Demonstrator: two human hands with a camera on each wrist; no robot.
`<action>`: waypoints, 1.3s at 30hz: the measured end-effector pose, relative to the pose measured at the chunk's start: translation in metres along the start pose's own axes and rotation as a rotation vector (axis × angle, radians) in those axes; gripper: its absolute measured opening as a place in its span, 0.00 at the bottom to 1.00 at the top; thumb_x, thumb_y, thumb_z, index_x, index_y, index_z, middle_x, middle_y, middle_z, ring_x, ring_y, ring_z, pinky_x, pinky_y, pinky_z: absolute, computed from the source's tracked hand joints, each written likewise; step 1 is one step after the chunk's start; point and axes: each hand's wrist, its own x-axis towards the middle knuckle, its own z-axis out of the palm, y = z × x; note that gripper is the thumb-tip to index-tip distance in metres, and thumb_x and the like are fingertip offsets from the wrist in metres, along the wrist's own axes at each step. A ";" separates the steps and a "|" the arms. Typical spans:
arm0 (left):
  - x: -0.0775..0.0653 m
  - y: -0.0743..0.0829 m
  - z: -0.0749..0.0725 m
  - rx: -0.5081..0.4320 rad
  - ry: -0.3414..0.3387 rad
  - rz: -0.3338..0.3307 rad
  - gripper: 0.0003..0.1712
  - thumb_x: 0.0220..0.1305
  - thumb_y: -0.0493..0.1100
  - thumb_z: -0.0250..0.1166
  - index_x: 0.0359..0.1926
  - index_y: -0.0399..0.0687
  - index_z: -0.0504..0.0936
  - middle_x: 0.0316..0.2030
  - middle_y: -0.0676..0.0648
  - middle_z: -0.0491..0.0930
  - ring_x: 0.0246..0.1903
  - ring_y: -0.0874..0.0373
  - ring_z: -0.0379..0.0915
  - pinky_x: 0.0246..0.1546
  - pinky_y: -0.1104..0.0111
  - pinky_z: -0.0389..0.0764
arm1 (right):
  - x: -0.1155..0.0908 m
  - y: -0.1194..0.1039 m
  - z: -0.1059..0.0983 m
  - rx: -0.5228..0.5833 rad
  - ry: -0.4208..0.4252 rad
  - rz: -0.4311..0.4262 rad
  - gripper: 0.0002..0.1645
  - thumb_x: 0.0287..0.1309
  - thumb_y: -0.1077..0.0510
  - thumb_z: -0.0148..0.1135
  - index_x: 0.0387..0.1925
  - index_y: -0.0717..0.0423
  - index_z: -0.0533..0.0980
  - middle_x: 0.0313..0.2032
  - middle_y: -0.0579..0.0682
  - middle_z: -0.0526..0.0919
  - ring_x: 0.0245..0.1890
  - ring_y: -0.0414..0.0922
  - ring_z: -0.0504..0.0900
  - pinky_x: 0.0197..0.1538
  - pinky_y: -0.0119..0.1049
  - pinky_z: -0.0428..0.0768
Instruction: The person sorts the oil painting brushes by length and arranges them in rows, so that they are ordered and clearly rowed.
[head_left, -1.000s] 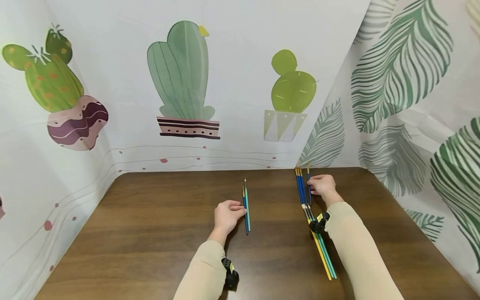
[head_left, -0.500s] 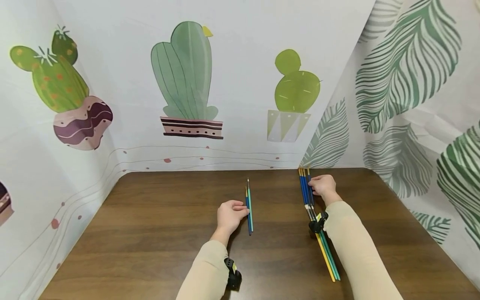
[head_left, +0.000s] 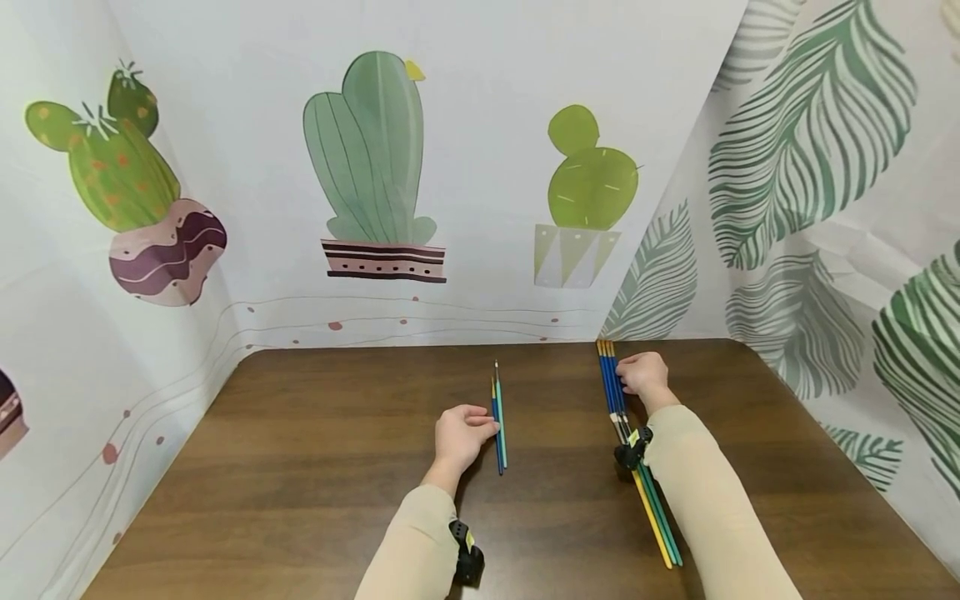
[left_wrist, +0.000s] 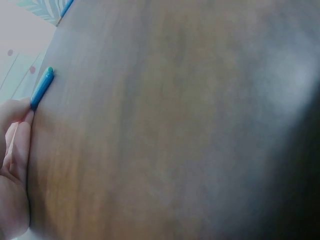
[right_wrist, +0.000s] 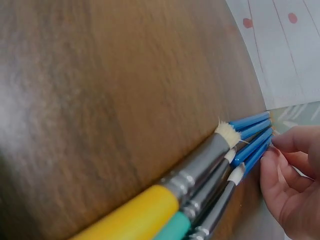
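In the head view my left hand pinches a thin blue paintbrush, tip pointing away from me. A teal paintbrush lies along its right side. My right hand pinches the rightmost of several blue paintbrushes lined up at the table's back edge; thumb and finger are close together on it in the right wrist view. Below the row lie a yellow-handled paintbrush and teal-handled paintbrushes, their bristles meeting the blue handle ends. The right sleeve and wrist camera partly hide them.
The brown wooden table ends at the back against a white cloth backdrop printed with cacti. A leaf-printed cloth hangs on the right. Each wrist carries a small black camera.
My right hand has brought the blue paintbrush leftward, from apart to lying alongside the other blue ones. My left hand keeps its pinch; the view has shifted slightly.
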 end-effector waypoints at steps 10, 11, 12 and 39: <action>0.001 0.000 0.001 -0.008 -0.005 -0.009 0.16 0.50 0.39 0.72 0.40 0.37 0.83 0.32 0.44 0.87 0.35 0.56 0.85 0.38 0.66 0.82 | -0.004 -0.002 0.000 0.015 -0.009 -0.004 0.18 0.56 0.62 0.56 0.46 0.71 0.78 0.24 0.52 0.83 0.20 0.35 0.77 0.24 0.31 0.81; 0.001 0.000 0.001 -0.010 -0.005 -0.009 0.16 0.49 0.39 0.72 0.40 0.37 0.83 0.32 0.44 0.87 0.35 0.56 0.85 0.39 0.66 0.82 | -0.004 -0.002 0.000 0.019 -0.004 -0.009 0.19 0.55 0.62 0.56 0.45 0.71 0.78 0.23 0.51 0.83 0.20 0.35 0.77 0.24 0.31 0.81; 0.002 0.001 0.001 -0.013 -0.005 -0.005 0.16 0.49 0.39 0.72 0.40 0.37 0.82 0.32 0.43 0.87 0.35 0.56 0.85 0.39 0.66 0.82 | -0.003 -0.002 0.000 0.018 0.000 -0.013 0.19 0.55 0.62 0.56 0.45 0.71 0.78 0.23 0.51 0.83 0.20 0.35 0.77 0.24 0.31 0.81; 0.002 -0.001 0.001 -0.026 -0.010 -0.007 0.16 0.50 0.37 0.72 0.41 0.36 0.82 0.33 0.42 0.87 0.34 0.55 0.85 0.34 0.68 0.83 | -0.020 -0.011 0.018 0.016 -0.002 -0.117 0.25 0.60 0.51 0.57 0.48 0.68 0.77 0.39 0.63 0.85 0.25 0.37 0.81 0.25 0.29 0.80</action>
